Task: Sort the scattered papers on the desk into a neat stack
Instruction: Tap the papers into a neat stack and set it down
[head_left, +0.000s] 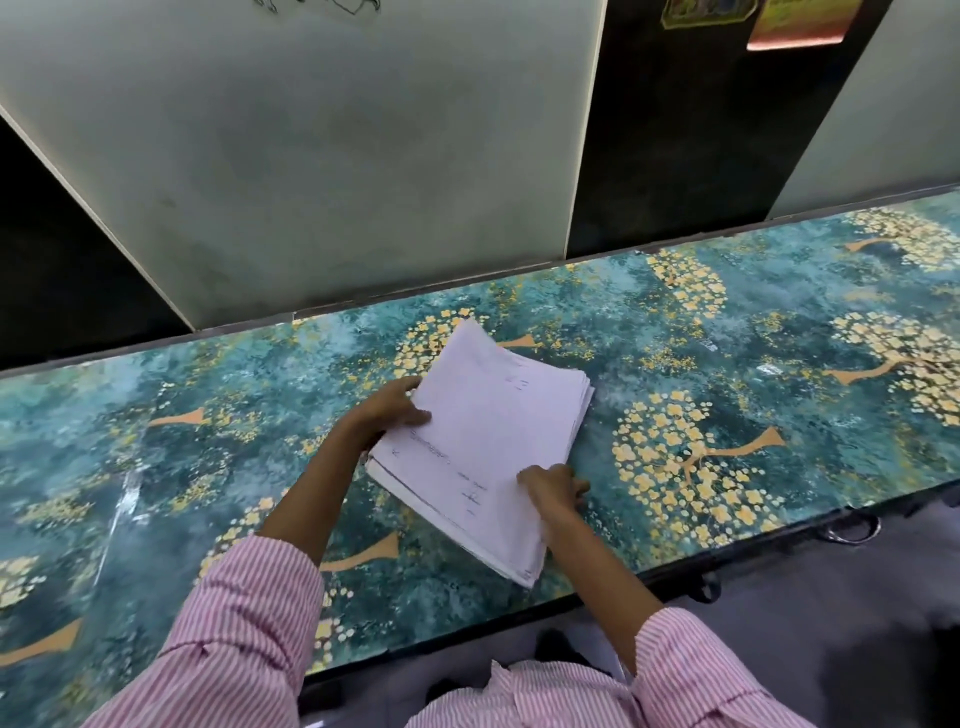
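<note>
- Papers (483, 441): I see one pile of white sheets lying on the desk (727, 338), about midway along it. The pile is turned at an angle to the front edge, and its near corner reaches almost to that edge.
- Pile condition: the edges are not flush. Sheets fan out at the far right corner, and lower sheets show along the near left side. The top sheet carries faint handwriting, too small for me to read.
- Left hand (389, 410): it holds the pile's left edge, with the thumb laid on the top sheet and the fingers curled round the edge further back.
- Right hand (553, 486): it is set at the pile's right edge, with the fingers bent and closed on the sheets there. I cannot tell how far they reach underneath.
- Sleeves: the left sleeve (234, 623) and right sleeve (691, 675) are both pink with white stripes and end short of the wrists.
- Desk surface: a glossy teal covering printed with yellow blossom trees.
- Backing: a pale partition panel (311, 156) stands along the far edge, with a black panel (675, 130) to its right. A coloured card (800, 21) is fixed near the top of the black panel.
</note>
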